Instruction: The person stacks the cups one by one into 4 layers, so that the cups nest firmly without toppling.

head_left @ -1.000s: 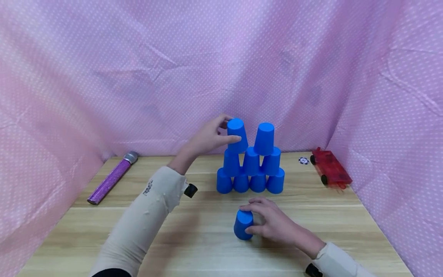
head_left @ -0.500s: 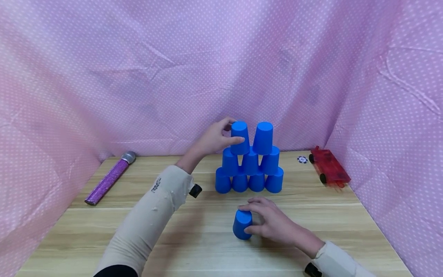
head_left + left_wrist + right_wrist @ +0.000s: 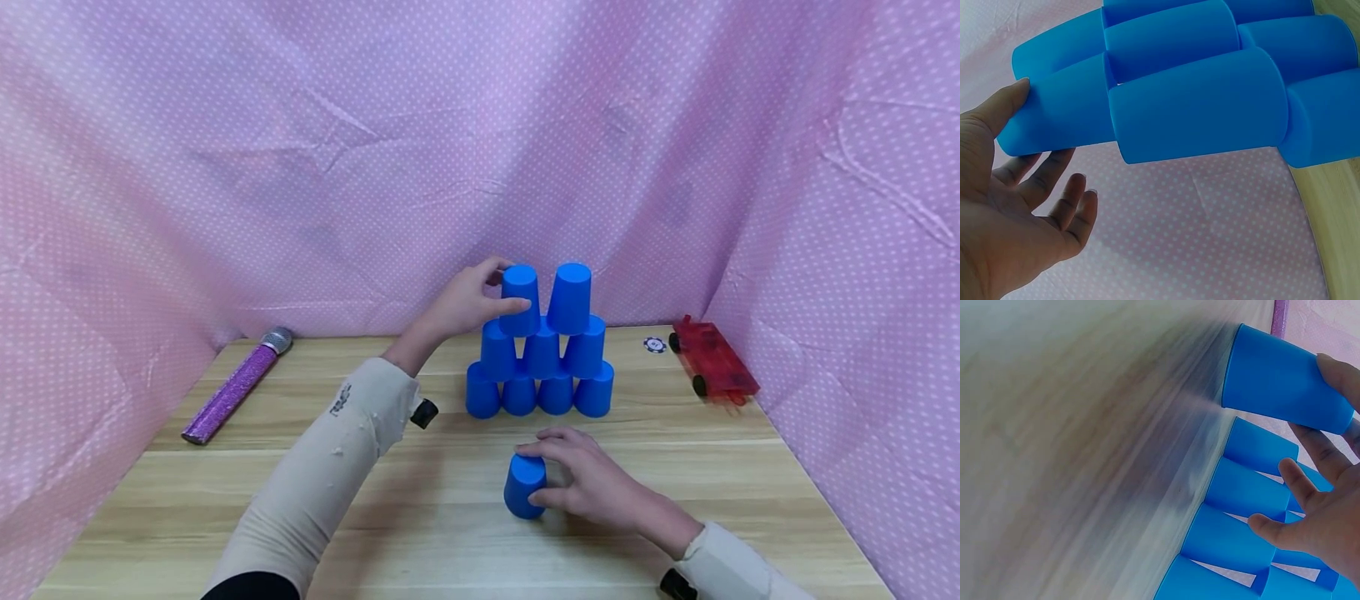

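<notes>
Blue cups stand upside down in a stepped stack on the table, with several in the bottom row (image 3: 519,396), three in the middle row (image 3: 542,352) and two on top. My left hand (image 3: 468,300) pinches the top-left cup (image 3: 521,287), which sits on the middle row; in the left wrist view its thumb and fingers lie on either side of that cup (image 3: 1066,106). Beside it stands the top-right cup (image 3: 570,300), untouched. Nearer to me, my right hand (image 3: 592,479) grips a separate upside-down cup (image 3: 525,487) on the table, thumb and fingers around its closed end (image 3: 1291,381).
A purple glittery microphone (image 3: 236,387) lies at the table's left. Toward the right back are a poker chip (image 3: 655,345) and a red toy car (image 3: 714,360). Pink dotted cloth (image 3: 375,167) hangs behind and at both sides of the wooden table (image 3: 420,533).
My left hand has moved slightly right and down with the top-left cup, which was tilted and is now upright on the middle row. The right hand keeps its hold, nearly still.
</notes>
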{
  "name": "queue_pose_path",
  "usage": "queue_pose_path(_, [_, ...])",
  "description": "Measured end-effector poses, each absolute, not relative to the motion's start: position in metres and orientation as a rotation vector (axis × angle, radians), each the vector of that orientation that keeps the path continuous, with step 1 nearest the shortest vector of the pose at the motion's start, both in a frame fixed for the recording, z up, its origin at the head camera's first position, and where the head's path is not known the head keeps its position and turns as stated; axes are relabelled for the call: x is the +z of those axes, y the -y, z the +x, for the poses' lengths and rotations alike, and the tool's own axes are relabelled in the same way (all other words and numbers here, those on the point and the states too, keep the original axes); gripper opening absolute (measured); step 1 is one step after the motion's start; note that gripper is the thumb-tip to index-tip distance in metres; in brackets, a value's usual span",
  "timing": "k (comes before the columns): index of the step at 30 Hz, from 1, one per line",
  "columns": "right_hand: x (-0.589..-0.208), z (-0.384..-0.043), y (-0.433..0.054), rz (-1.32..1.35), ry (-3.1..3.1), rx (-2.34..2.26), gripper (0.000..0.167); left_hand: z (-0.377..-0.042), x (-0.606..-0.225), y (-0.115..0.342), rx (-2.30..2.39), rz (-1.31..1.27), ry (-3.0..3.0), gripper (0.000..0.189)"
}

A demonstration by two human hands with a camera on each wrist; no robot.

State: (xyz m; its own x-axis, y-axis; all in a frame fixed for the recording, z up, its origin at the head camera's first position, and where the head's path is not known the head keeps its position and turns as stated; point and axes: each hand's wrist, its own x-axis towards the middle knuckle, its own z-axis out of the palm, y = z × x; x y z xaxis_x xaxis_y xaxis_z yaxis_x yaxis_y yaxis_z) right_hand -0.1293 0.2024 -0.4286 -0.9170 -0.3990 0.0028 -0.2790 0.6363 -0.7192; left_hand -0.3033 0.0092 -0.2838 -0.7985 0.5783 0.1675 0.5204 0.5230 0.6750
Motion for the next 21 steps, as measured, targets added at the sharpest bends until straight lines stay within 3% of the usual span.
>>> queue_pose_path(13, [-0.429, -0.129, -0.201, -0.573, -2.691, -1.147, 0.054, -0.305, -0.287, -0.005, 1.139, 0.964, -2.673, 0.067])
queue_pose_path(21, [-0.431, -0.129, -0.203, -0.570, -2.693, -1.141, 0.055, -0.314, -0.295, 0.034, 1.148, 1.029, -2.570, 0.077])
